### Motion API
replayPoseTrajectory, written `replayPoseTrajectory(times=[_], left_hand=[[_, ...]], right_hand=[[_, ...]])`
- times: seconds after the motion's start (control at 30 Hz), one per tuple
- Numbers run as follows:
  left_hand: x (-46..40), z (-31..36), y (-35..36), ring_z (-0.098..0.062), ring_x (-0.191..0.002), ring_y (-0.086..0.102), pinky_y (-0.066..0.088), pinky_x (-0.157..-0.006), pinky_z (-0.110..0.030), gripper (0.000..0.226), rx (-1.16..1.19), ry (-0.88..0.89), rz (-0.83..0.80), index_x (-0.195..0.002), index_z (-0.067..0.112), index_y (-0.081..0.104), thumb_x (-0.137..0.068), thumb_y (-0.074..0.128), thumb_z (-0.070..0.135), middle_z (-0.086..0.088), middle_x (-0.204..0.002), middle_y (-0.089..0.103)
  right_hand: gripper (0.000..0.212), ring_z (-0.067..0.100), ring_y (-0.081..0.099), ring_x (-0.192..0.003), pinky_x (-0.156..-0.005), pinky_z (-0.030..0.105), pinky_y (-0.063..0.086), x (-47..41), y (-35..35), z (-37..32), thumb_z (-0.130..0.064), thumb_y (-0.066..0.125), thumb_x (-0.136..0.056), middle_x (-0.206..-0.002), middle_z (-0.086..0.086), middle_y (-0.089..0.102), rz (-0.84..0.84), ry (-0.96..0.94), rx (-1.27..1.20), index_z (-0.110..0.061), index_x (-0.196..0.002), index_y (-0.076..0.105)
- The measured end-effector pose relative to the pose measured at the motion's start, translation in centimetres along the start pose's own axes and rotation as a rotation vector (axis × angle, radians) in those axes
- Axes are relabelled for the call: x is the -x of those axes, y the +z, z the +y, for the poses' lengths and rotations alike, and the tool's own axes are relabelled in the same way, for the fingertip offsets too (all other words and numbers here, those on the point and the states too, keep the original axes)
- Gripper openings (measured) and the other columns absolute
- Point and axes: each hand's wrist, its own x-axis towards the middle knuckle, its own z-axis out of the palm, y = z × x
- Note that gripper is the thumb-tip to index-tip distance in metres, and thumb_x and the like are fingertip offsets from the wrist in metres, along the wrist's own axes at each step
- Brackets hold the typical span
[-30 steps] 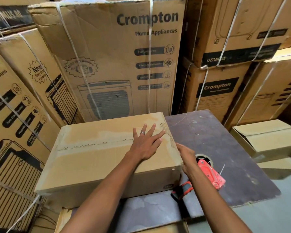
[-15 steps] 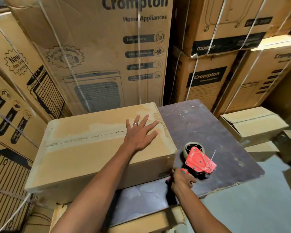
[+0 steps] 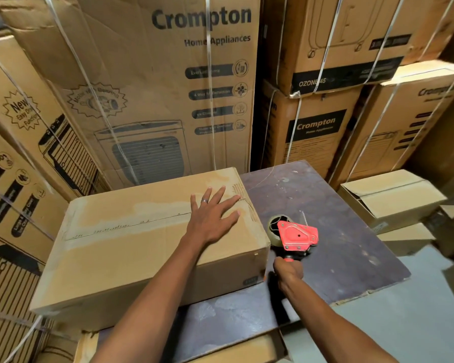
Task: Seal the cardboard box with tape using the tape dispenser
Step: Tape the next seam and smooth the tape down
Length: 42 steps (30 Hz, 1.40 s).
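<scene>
A big brown cardboard box (image 3: pixel 152 247) lies on the left part of a dark purple-brown wooden surface (image 3: pixel 333 247). Its left end hangs out past the left edge of the surface. The top flaps are shut, and a thin dark seam line runs along the top from left to right.

The left hand (image 3: pixel 212 218) lies flat on top of the box, near the box's right end. Its fingers (image 3: pixel 219 195) are straight and spread wide, pressing down on the cardboard. There is a ring on one finger.

The red metal tape dispenser with a roll of tape (image 3: pixel 295 235) is just beside the right end of the box. I cannot tell if it touches the box or the surface. The right hand (image 3: pixel 287 271) holds it from below, with its fingers curled tight round the handle. The red plate faces up and the roll sits on the far side.

Tall brown printed boxes with white straps (image 3: pixel 168 87) stand behind the surface and to its left. A small plain cardboard box (image 3: pixel 391 197) sits past the right edge, lower down.
</scene>
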Motion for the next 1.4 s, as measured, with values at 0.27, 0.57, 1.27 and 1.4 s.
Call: replayPoseTrajectory(times=[0.27,0.57,1.27,1.4], left_hand=[[0.0,0.3,-0.6,-0.02,-0.156,0.007,-0.005,-0.122,-0.06,0.079,0.133,-0.052,0.021,-0.157,0.043,0.024,-0.085,0.03,0.075,0.01,-0.167,0.018],[-6.5,4.6,-4.9,-0.014,-0.144,0.038,0.037,-0.116,-0.037,0.081,1.069,-0.256,0.24,-0.157,0.026,0.033,-0.086,0.07,0.012,0.002,-0.159,0.038],[-12.6,4.3,-3.2,-0.015,-0.101,0.072,0.061,-0.077,-0.031,0.036,1.417,-0.468,0.793,-0.122,0.016,0.069,-0.09,0.069,-0.001,-0.003,-0.109,0.075],[-14.0,3.3,-3.1,-0.024,-0.088,0.075,0.061,-0.07,-0.033,0.025,1.39,-0.523,0.888,-0.107,0.02,0.069,-0.089,0.072,0.002,-0.001,-0.095,0.077]], right_hand=[[0.031,0.029,0.054,-0.057,-0.056,0.037,0.041,-1.3,-2.2,-8.7,-0.04,0.063,-0.061,-0.053,0.006,0.055,-0.22,-0.267,0.048,-0.011,-0.055,0.053],[0.013,0.007,0.042,-0.04,-0.036,0.019,0.039,4.0,-5.8,-23.7,-0.013,0.042,-0.078,-0.059,-0.003,0.047,-1.176,0.17,-0.705,-0.008,-0.078,0.054],[0.048,0.006,0.044,-0.043,-0.039,0.018,0.04,2.3,-2.2,-31.8,0.006,0.075,-0.041,-0.065,-0.002,0.046,-1.549,0.37,-0.696,-0.001,-0.085,0.057],[0.048,0.007,0.045,-0.043,-0.038,0.019,0.042,1.9,-1.8,-32.5,0.005,0.076,-0.042,-0.065,-0.001,0.048,-1.539,0.357,-0.682,0.0,-0.086,0.057]])
